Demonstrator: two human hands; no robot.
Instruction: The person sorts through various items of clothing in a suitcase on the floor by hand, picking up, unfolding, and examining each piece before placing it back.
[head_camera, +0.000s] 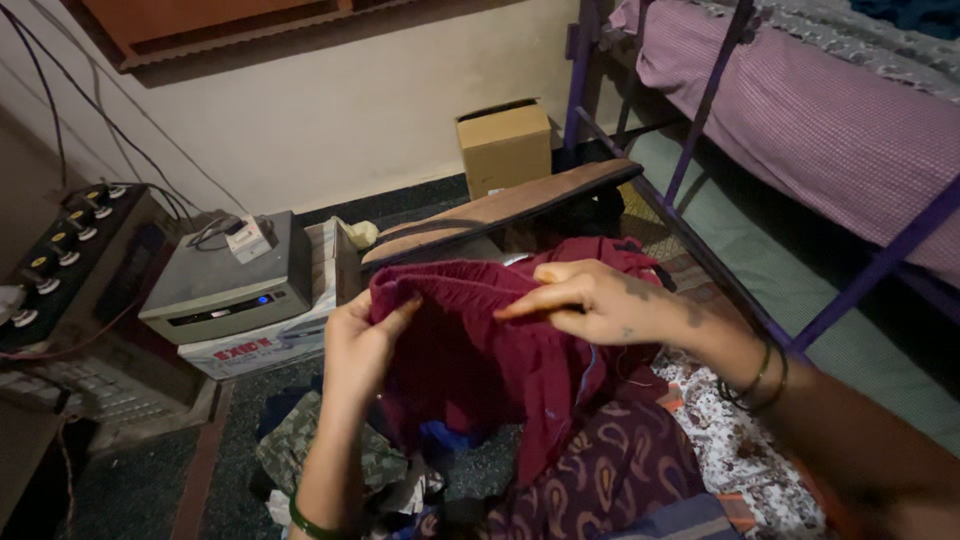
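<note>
Both hands grip one dark maroon knitted cloth garment (480, 340) by its ribbed top edge, held up over a heap of clothes. Left hand (358, 345) is clenched on the left end of the edge, thumb in front. Right hand (600, 300) pinches the right end, fingers stretched along the hem. Below: purple paisley fabric (610, 470) and camouflage-print cloth (300, 450). Room tight: grey box-shaped electrical unit (225, 280) left, purple metal bed frame (700, 110) right, brown cardboard box (505, 148) behind.

garment (480, 340) between both hands, box (504, 148) behind — bed frame (800, 150) right, clothes heap (620, 470) below
</note>
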